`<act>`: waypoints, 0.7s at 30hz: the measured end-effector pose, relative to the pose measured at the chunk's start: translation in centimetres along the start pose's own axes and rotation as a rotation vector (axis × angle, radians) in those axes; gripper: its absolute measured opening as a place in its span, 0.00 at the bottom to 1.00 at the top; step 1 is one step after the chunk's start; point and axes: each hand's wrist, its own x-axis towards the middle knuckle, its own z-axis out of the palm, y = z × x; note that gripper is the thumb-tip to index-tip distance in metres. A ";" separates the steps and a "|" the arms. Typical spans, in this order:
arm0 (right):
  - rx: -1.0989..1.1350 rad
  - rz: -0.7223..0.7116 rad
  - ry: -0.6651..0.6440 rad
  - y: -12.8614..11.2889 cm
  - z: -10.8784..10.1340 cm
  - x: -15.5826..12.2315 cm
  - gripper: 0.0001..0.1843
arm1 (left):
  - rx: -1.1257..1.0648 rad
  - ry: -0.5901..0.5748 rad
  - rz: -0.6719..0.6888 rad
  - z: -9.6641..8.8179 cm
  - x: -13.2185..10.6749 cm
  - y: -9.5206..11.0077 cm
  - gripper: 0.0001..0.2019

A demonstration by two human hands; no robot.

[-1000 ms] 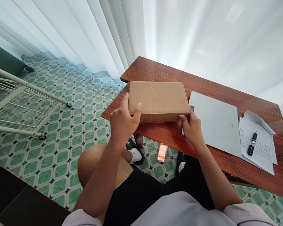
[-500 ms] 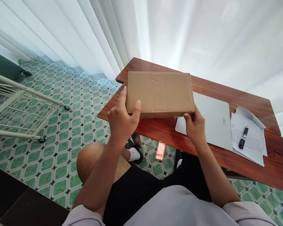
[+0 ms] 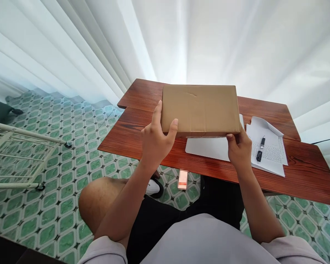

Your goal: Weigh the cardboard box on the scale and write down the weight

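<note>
A plain brown cardboard box [image 3: 200, 108] is held up above the table in both hands, its broad face toward me. My left hand [image 3: 158, 135] grips its left end, thumb on the front face and a finger along the left side. At the lower right corner, my right hand [image 3: 239, 146] holds the box with the thumb at the bottom edge; its other fingers are hidden behind. Below and behind the box lies a flat silver laptop [image 3: 209, 148], mostly covered from view.
The laptop rests on a reddish-brown wooden table [image 3: 121, 135]. Beside it are printed papers [image 3: 273, 145] with a black pen [image 3: 260, 148] on top. A white wheeled rack [image 3: 30, 161] stands on the tiled floor at left. White curtains [image 3: 165, 40] hang behind the table.
The box and both hands have shifted right in the view and now cover more of the laptop. The camera has turned, so table and papers appear further left. The grip looks the same.
</note>
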 end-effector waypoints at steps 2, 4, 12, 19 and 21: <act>0.004 0.008 0.031 0.6 -1.3 0.1 0.25 | -0.030 -0.014 0.035 0.8 0.2 1.2 0.35; -0.002 0.015 0.066 1.2 -2.5 0.2 0.26 | -0.067 -0.037 0.066 1.6 0.4 2.4 0.33; -0.047 0.044 0.118 3.0 -6.3 -0.5 0.26 | -0.147 -0.196 0.085 4.4 0.8 5.4 0.32; -0.080 0.096 0.143 5.0 -8.2 -1.0 0.29 | -0.262 -0.294 0.055 6.3 0.4 6.6 0.29; -0.084 0.100 0.134 5.4 -8.5 -1.1 0.30 | -0.279 -0.305 0.051 6.8 0.3 6.6 0.29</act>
